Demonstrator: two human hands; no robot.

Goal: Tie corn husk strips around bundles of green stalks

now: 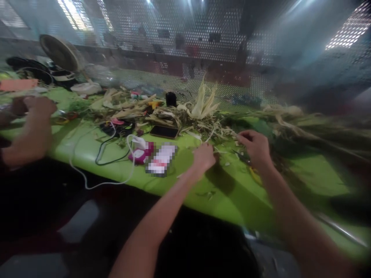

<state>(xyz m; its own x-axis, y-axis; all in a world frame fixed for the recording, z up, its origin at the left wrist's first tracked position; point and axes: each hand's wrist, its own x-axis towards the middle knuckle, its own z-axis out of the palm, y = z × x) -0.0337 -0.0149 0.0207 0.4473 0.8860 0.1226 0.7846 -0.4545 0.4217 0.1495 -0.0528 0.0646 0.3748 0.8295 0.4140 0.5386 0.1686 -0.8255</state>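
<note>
My left hand (204, 157) is closed low over the green table, and a thin pale strip of corn husk (213, 132) rises from its fingers. To its right, my right hand (256, 144) is closed in a pinch; whatever its fingertips hold is too small and blurred to make out. Just beyond both hands lies a tangle of dry husk pieces, with a spread of pale corn husks (203, 102) standing up from it. Scissors with a yellow handle (255, 175) lie partly hidden beside my right wrist.
A dark phone (164, 131), a lit phone (162, 159) and a magenta tissue pack (141, 151) lie left of my hands. A white cable (108, 184) hangs over the edge of the green table (185, 189). Another person's hands (37, 110) are at the far left.
</note>
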